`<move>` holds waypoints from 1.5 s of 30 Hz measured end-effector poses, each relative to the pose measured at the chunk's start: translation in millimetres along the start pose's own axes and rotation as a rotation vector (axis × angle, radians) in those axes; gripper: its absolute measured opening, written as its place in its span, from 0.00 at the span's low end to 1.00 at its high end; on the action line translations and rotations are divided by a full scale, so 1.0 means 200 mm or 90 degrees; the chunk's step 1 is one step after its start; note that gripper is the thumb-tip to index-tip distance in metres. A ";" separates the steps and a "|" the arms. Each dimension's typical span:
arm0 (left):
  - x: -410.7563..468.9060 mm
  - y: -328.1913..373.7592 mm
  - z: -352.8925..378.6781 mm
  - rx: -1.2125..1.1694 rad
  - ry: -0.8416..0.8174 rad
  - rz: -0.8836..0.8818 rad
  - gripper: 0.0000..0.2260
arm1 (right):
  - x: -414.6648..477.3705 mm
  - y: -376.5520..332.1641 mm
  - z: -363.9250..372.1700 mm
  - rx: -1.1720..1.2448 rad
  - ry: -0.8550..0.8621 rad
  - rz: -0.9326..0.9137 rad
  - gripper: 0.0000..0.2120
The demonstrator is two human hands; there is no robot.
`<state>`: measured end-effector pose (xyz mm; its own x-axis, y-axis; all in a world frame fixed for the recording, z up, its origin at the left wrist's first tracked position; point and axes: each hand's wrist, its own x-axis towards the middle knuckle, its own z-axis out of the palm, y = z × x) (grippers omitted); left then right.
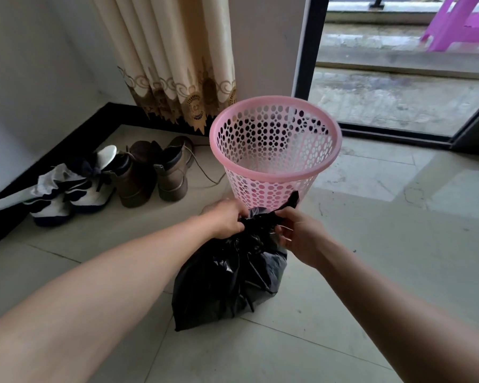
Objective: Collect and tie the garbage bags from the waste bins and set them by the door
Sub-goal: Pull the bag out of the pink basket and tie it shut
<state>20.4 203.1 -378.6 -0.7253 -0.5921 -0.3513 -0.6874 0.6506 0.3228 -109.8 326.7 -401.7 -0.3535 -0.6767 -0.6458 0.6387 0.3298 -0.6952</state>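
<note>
A black garbage bag (227, 283) sits on the tiled floor in front of me, its top gathered into a bunch. My left hand (227, 219) grips the left side of the gathered top. My right hand (296, 230) pinches the right side, with a black flap sticking up behind it. Just beyond the bag stands a pink perforated waste bin (274, 150), upright, with no bag in it.
Brown boots (155, 172) and white-and-black sneakers (67, 194) lie along the wall at left. A cream curtain (177, 64) hangs behind them. A glass sliding door (398, 78) stands at right, with a purple stool (459, 23) outside.
</note>
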 end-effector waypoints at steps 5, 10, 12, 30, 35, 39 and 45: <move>-0.02 -0.02 -0.03 0.024 0.094 -0.002 0.11 | 0.00 0.00 0.03 0.025 0.011 0.000 0.04; -0.06 -0.04 -0.14 -0.187 0.072 -0.018 0.06 | 0.02 -0.04 0.06 0.072 0.008 0.000 0.03; -0.09 -0.05 -0.20 -0.339 -0.065 -0.042 0.05 | 0.02 -0.05 0.06 0.076 0.002 0.006 0.04; -0.14 -0.27 -0.09 -0.460 -0.140 -0.198 0.05 | 0.02 -0.03 0.07 0.192 0.067 0.024 0.05; -0.14 -0.29 -0.06 -0.376 -0.162 -0.197 0.07 | -0.03 0.00 0.11 0.103 0.088 0.001 0.05; -0.11 -0.29 -0.05 -0.335 -0.131 -0.180 0.07 | -0.07 -0.03 0.08 -0.246 0.005 -0.099 0.11; -0.06 -0.33 -0.09 -0.420 -0.147 -0.167 0.05 | -0.03 -0.05 0.05 -0.717 -0.137 -0.164 0.15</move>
<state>74.6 158.3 -379.6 -0.5582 -0.5264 -0.6413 -0.7691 0.0383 0.6379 -108.3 320.8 -388.3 -0.1928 -0.8697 -0.4543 -0.4375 0.4906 -0.7536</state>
